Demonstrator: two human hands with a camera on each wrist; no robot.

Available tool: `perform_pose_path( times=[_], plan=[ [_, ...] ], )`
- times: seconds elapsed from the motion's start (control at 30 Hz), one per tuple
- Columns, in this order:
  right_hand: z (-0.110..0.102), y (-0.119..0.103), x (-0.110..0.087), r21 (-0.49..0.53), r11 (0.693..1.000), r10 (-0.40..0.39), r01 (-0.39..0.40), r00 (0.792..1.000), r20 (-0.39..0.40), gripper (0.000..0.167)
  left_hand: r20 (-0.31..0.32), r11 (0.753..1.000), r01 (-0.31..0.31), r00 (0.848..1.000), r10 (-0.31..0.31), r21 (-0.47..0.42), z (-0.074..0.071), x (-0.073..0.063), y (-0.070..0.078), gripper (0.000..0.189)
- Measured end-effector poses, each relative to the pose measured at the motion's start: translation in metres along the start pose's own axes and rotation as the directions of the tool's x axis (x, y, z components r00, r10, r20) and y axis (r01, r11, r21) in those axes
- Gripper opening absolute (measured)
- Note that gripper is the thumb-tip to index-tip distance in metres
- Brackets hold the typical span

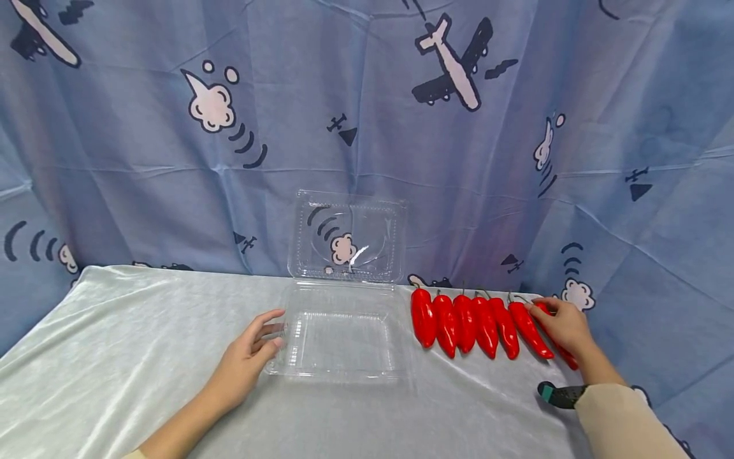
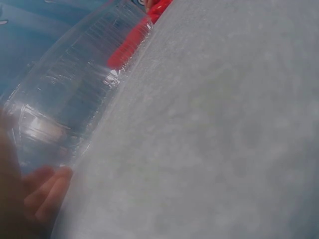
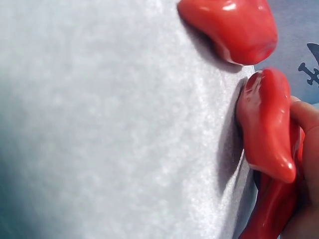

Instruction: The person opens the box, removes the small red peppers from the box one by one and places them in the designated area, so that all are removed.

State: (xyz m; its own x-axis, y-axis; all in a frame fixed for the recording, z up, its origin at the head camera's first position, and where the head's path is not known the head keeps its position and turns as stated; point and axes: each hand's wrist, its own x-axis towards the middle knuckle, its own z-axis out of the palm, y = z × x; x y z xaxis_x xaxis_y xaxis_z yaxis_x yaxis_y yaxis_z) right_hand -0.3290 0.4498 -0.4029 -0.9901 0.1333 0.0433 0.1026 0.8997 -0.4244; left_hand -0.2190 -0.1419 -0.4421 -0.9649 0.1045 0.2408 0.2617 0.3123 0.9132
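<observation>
A clear plastic clamshell box [image 1: 344, 370] stands on the table with its lid [image 1: 346, 245] raised at the back. Beside the box's left wall is my left hand [image 1: 243, 363], fingers loosely extended and touching the edge; the left wrist view shows the fingertips [image 2: 52, 191] against the plastic. To the right lies a row of several red chili peppers [image 1: 464, 322]. At its far right end my right hand [image 1: 564, 325] grips the last red chili pepper [image 1: 568, 358], its upper part covered by the hand. The thumb is close to the neighbouring pepper [image 3: 264, 124].
A pale velvety cloth [image 1: 143, 331] covers the table. Behind it hangs a blue curtain [image 1: 275, 127] with printed airplanes, close to the raised lid and the pepper stems. A black wrist-worn device [image 1: 564, 396] sticks out at my right cuff.
</observation>
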Motion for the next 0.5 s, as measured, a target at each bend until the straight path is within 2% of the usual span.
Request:
perform_pose_path(
  times=[0.5],
  plan=[
    [-0.0011,0.0010,-0.0006,0.004,1.000,0.020,-0.021,0.999,0.028,0.065,0.001,1.000,-0.006,1.000,0.006,0.006,0.0009,-0.0002,-0.0035,0.046]
  ],
)
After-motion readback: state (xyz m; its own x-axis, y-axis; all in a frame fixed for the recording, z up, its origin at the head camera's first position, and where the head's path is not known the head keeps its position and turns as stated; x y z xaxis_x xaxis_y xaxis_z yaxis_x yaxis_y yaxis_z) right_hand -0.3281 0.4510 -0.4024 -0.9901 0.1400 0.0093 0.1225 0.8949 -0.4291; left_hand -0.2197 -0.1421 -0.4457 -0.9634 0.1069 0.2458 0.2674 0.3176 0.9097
